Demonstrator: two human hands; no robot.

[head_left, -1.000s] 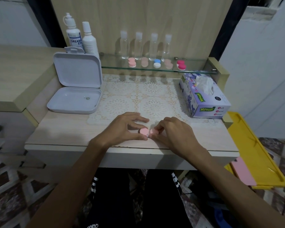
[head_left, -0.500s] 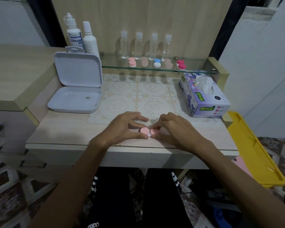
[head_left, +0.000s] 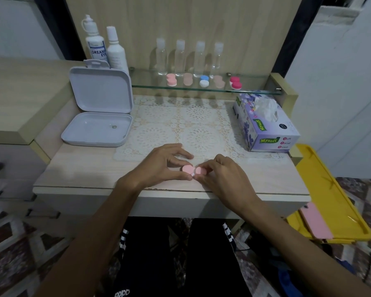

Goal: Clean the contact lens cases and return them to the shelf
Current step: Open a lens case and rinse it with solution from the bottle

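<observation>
A pink contact lens case (head_left: pixel 193 169) with two round caps lies near the front edge of the table (head_left: pixel 77 176). My left hand (head_left: pixel 161 163) pinches its left cap between thumb and fingers. My right hand (head_left: pixel 221 176) grips the right cap, its fingers curled over it. On the glass shelf (head_left: pixel 253 90) at the back stand several more cases: a pink one (head_left: pixel 171 79), a beige one (head_left: pixel 187 79), a blue and white one (head_left: pixel 204 81), another beige one (head_left: pixel 219 81) and a red one (head_left: pixel 235 82).
An open white plastic box (head_left: pixel 99 116) sits at the left, with two solution bottles (head_left: pixel 104 48) behind it. Several small clear bottles (head_left: pixel 189 57) line the shelf. A tissue box (head_left: pixel 266 125) stands at the right. A yellow tray (head_left: pixel 328 196) lies beside the table, lower right.
Both hands stay on the pink case at the same spot. The fingers of my right hand have shifted slightly on the right cap.
</observation>
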